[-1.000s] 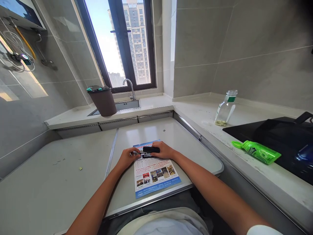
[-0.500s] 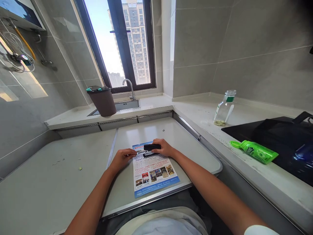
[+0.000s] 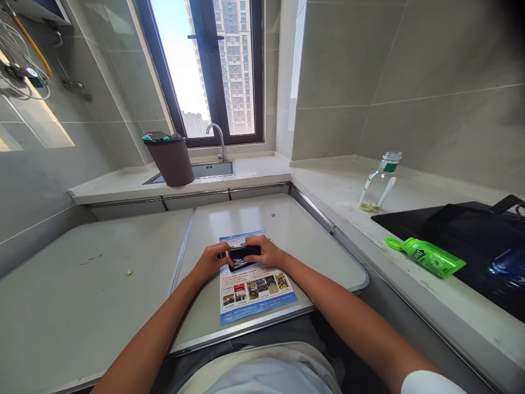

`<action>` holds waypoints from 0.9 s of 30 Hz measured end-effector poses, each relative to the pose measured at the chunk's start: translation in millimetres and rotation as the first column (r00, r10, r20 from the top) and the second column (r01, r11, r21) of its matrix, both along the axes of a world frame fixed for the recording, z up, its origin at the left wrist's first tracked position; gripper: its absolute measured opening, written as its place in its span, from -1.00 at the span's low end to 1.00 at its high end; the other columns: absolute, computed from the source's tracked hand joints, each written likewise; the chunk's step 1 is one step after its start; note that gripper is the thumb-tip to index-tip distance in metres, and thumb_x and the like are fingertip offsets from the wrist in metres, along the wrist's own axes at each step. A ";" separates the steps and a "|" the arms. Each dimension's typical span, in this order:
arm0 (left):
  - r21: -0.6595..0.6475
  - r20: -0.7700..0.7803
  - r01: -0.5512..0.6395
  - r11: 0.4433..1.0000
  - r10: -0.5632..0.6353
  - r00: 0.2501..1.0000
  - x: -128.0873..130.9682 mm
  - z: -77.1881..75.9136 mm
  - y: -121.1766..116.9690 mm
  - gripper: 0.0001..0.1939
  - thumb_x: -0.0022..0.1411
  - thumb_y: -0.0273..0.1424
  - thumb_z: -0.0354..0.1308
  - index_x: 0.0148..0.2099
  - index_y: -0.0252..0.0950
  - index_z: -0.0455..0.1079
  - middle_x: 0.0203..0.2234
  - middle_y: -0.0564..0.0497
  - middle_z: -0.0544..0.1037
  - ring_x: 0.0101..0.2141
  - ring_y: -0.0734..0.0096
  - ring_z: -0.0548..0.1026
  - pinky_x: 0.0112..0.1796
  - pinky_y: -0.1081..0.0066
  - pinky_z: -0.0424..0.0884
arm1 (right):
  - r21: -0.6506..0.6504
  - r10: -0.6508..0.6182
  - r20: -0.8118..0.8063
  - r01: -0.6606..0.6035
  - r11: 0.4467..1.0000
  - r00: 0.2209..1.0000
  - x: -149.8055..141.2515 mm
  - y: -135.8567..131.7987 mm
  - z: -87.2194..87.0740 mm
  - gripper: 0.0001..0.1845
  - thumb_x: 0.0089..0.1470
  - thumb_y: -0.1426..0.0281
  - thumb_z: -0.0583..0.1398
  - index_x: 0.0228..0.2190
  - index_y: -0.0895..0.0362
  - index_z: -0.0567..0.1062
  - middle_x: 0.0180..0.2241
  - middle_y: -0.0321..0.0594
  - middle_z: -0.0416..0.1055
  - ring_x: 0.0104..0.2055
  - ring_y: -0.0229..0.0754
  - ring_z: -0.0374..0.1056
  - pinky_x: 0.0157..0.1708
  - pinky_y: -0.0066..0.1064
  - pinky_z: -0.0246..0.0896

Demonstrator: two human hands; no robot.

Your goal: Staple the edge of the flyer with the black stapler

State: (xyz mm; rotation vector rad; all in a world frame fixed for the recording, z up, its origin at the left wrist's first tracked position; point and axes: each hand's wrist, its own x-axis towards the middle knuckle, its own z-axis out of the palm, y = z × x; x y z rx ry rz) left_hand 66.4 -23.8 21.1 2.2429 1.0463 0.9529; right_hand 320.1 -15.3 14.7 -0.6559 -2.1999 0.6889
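A black stapler (image 3: 244, 255) is held over the top part of a colourful printed flyer (image 3: 254, 287), which lies on a white table (image 3: 303, 241). My left hand (image 3: 212, 260) grips the stapler's left end, its fingers curled round it. My right hand (image 3: 266, 251) is wrapped over its right end from above. Both forearms reach in from the bottom of the view.
A brown bin (image 3: 171, 158) stands by a sink (image 3: 205, 169) with a tap (image 3: 217, 139) under the window. On the right counter are a clear bottle (image 3: 379, 183), a green bottle lying down (image 3: 426, 257) and a black hob (image 3: 463, 241).
My left hand has moved from the flyer's edge onto the stapler's left end. The stapler, open before, now looks closed between both hands. The view has tilted slightly.
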 end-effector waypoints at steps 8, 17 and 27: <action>0.132 -0.044 -0.202 0.971 0.209 0.977 -10.2 -2.8 10.9 -0.76 0.31 -0.16 0.20 -0.19 -0.21 0.55 -0.33 -0.01 0.63 -0.28 0.25 0.52 -0.15 0.29 0.42 | -0.004 -0.253 -0.111 0.255 0.967 0.961 6.0 3.6 7.3 -0.68 0.16 0.10 0.31 -0.34 0.11 0.50 -0.35 -0.24 0.42 -0.30 -0.15 0.34 -0.25 -0.36 0.21; 0.110 -0.401 -0.270 0.956 0.292 0.868 -20.3 -26.7 26.3 -0.48 0.28 -0.05 0.21 0.24 -0.04 0.47 0.30 -0.22 0.38 0.30 -0.28 0.23 0.20 -0.32 0.09 | 0.200 -0.769 -0.106 0.771 0.605 0.630 42.2 24.1 3.2 -0.87 0.26 0.30 0.23 -0.19 0.08 0.50 -0.16 -0.03 0.48 -0.02 0.10 0.30 -0.05 -0.14 0.18; 0.086 -0.105 -0.147 0.985 0.156 0.982 -27.0 -31.0 32.9 -0.69 0.28 -0.35 0.14 -0.01 -0.18 0.63 -0.01 -0.17 0.45 -0.10 0.19 0.54 -0.01 0.16 0.50 | 0.132 -0.863 0.112 0.854 0.503 0.492 60.0 35.0 -7.3 -0.85 0.18 0.46 0.25 -0.17 0.09 0.51 -0.08 -0.01 0.53 0.04 0.12 0.33 -0.05 -0.14 0.11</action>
